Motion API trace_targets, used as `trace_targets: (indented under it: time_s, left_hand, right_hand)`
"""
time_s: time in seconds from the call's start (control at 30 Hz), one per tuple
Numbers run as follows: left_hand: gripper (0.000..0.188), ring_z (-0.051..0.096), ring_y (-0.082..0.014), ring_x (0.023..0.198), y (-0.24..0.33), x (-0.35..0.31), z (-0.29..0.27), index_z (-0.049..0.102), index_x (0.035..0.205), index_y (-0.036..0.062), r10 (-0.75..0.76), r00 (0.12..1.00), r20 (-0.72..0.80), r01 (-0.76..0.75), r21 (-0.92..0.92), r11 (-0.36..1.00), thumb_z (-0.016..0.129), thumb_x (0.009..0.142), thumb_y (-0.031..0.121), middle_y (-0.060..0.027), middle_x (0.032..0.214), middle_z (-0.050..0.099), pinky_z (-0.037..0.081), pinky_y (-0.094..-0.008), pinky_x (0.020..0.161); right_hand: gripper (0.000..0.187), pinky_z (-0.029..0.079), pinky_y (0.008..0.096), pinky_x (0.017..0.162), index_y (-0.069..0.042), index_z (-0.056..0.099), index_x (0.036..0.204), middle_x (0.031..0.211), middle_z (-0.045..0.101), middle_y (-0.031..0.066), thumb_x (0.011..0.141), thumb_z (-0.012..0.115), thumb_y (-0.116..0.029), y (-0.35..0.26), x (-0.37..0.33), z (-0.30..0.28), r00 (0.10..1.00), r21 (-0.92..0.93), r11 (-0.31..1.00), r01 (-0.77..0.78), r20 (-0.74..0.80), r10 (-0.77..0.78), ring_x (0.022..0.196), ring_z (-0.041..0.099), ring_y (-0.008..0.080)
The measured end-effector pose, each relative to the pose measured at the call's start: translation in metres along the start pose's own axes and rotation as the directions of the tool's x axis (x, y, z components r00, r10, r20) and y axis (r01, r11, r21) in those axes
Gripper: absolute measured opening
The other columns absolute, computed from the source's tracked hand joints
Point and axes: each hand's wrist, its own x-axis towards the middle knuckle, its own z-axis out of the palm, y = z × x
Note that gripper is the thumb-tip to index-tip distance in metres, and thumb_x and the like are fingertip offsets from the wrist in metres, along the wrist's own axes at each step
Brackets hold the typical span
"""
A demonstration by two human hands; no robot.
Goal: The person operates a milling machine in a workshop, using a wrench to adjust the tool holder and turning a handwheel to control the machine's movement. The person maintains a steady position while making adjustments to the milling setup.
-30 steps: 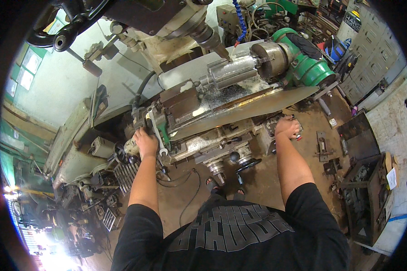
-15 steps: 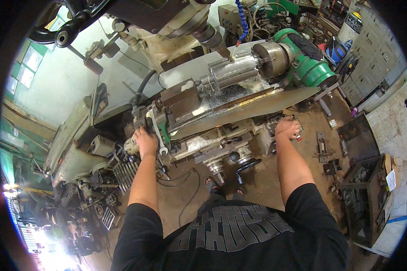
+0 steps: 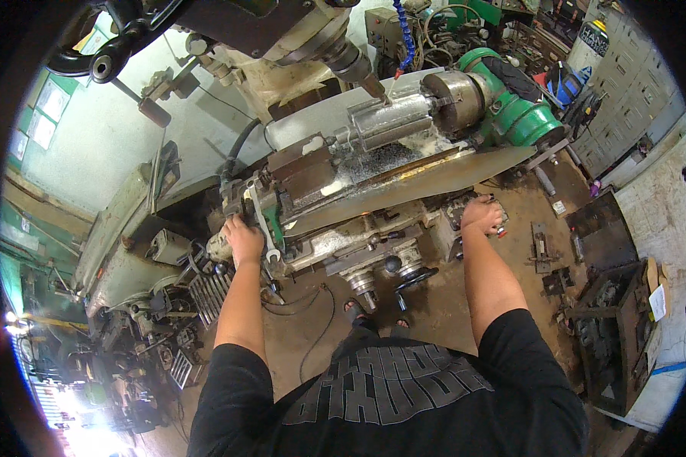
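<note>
I stand at a milling machine with a long metal table [image 3: 434,179]. A shiny metal cylinder [image 3: 392,120] is clamped in a green dividing head [image 3: 511,107] under the spindle cutter [image 3: 358,68]. My left hand [image 3: 242,240] grips a handle at the table's left end, beside a hanging wrench [image 3: 263,225]. At the right side of the table's front my right hand [image 3: 480,213] rests closed on a control; what it holds is hidden under the palm.
Handwheels [image 3: 415,276] stick out below the table near my feet [image 3: 373,316]. Metal parts and a dark crate [image 3: 613,335] lie on the dirt floor to the right. Machine parts crowd the floor at left [image 3: 168,305]. Cables [image 3: 312,305] trail on the floor.
Both hands stay at the same places on the machine. The view has shifted slightly; no clear movement of the table or workpiece shows.
</note>
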Motion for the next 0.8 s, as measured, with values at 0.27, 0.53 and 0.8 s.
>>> trace_targets:
  time_s: [0.27,0.53,0.8]
  left_hand:
    - [0.057,0.041,-0.0444,0.131,-0.0022,0.0008,0.0021,0.051,0.133,-0.0051,0.015,1.000,-0.010,-0.015,0.017,1.000,0.064,0.079,0.009,-0.0242,0.135,0.051,0.037,-0.0522,0.112]
    - [0.060,0.041,-0.0449,0.132,0.0008,0.0003,-0.0016,0.050,0.134,-0.0055,-0.007,1.000,0.021,0.007,0.004,1.000,0.067,0.078,0.008,-0.0241,0.137,0.050,0.036,-0.0521,0.114]
    - [0.058,0.041,-0.0456,0.131,0.0003,0.0009,-0.0012,0.050,0.133,-0.0052,0.009,1.000,0.005,-0.009,0.007,1.000,0.065,0.079,0.007,-0.0255,0.136,0.050,0.036,-0.0527,0.113]
  right_hand:
    - [0.053,0.040,0.0580,0.099,-0.002,0.060,0.124,0.131,0.060,0.0166,0.101,0.042,-0.046,-0.0002,0.0005,-0.0048,0.999,-0.011,1.000,-0.005,0.052,0.006,0.128,0.051,0.0340]
    - [0.052,0.039,0.0584,0.100,-0.002,0.060,0.125,0.131,0.060,0.0167,0.102,0.043,-0.044,-0.0010,-0.0018,-0.0062,0.999,0.010,1.000,-0.012,0.040,0.011,0.127,0.052,0.0345]
    - [0.054,0.038,0.0597,0.102,-0.001,0.061,0.124,0.132,0.060,0.0177,0.101,0.042,-0.046,-0.0014,-0.0003,-0.0046,0.999,0.011,1.000,-0.022,0.029,0.021,0.128,0.051,0.0355]
